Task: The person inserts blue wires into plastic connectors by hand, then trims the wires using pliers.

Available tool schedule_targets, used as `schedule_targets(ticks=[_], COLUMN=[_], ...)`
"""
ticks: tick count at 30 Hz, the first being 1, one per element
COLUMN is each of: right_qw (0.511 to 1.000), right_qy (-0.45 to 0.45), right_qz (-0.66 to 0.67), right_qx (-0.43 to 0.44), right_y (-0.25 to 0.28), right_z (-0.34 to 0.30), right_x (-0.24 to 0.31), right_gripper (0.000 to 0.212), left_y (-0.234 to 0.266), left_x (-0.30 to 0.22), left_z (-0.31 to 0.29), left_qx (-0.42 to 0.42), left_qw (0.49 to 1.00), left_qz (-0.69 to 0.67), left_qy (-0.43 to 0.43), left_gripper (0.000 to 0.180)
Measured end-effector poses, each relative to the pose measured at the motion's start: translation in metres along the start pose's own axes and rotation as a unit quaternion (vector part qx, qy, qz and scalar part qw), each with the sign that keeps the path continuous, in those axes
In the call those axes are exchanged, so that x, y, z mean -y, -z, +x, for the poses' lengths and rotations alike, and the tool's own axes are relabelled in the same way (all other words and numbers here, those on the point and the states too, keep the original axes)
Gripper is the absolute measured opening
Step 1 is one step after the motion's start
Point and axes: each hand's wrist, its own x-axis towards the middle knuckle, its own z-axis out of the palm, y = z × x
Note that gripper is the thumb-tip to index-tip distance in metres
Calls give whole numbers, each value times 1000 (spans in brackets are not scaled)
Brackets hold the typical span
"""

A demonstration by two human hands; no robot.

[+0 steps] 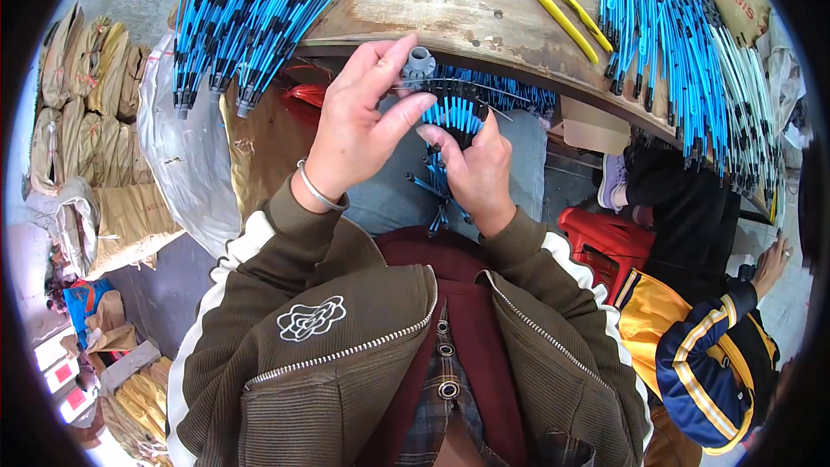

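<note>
My left hand (367, 121) is closed at its fingertips on a grey notched plastic hub (419, 67), a short tube with a toothed collar. The index finger lies against the hub's side, and the thumb points at the rods just below it. My right hand (475, 169) grips a fan of blue and black rods (454, 112), which look like umbrella ribs, with the thumb across them. Their upper ends are close to the hub; whether any are seated in it I cannot tell. Other ends of the bundle (439, 195) hang down between my hands over my lap.
A worn wooden table (424, 4) spans the far side. On it lie bundles of blue ribs (251, 17), yellow-handled pliers (566, 13) and a large rib pile (666, 43). Wrapped brown packages (86, 112) are stacked left. A person (700, 337) sits right, near a red stool (605, 242).
</note>
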Motion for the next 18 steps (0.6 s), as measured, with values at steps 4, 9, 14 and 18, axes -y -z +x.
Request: schedule_targets(ticks=[4,9,14,18], right_qw=[1000,1000,998,997], right_qy=[9,23,38,46], right_qz=[-15,-3,-4,-28], right_qx=[1,8,43,64], right_y=[-1,0,6,5], right_z=[-3,-2,3,5], right_x=[1,1,2,0], right_gripper=[38,35,33,29], left_y=[-1,0,3,12], left_x=[7,8,7,1], left_z=[-1,-2,-3,-1], left_qx=[-26,-41,-26,2], left_qw=[998,969,934,941], left_qz=[-58,-222,-333,-304], left_qy=[28,103,127,149], left_gripper=[51,43,43,44])
